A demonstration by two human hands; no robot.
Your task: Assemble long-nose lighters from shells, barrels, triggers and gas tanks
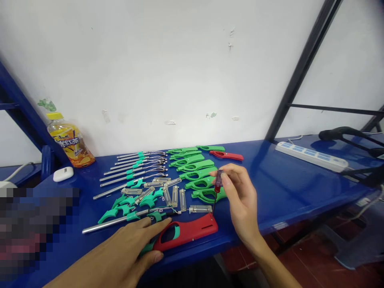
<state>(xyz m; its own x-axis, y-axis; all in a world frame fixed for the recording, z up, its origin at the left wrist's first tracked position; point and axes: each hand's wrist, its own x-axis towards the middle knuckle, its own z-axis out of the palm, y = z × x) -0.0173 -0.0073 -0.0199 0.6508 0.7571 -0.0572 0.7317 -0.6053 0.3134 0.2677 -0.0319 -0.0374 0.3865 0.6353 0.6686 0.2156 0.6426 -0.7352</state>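
My left hand (129, 246) grips the trigger end of a red utility lighter (192, 231) lying near the table's front edge. A teal trigger shows in its oval opening. My right hand (244, 204) pinches a small screwdriver (218, 182) with a dark red, see-through handle. The screwdriver stands nearly upright, its tip at the far corner of the lighter's handle end. Just beyond my left hand lies a metal lighter tube (105, 225) with wires. Clear fuel tanks (175, 196) and loose teal trigger pieces (123, 205) are scattered behind the lighter.
Several metal tubes with wires (120, 179) lie in a row at the back, beside green lighter shells (196, 175) and a red shell (229, 155). A tea bottle (73, 144) and white earbud case (63, 174) stand left. A power strip (312, 156) lies right.
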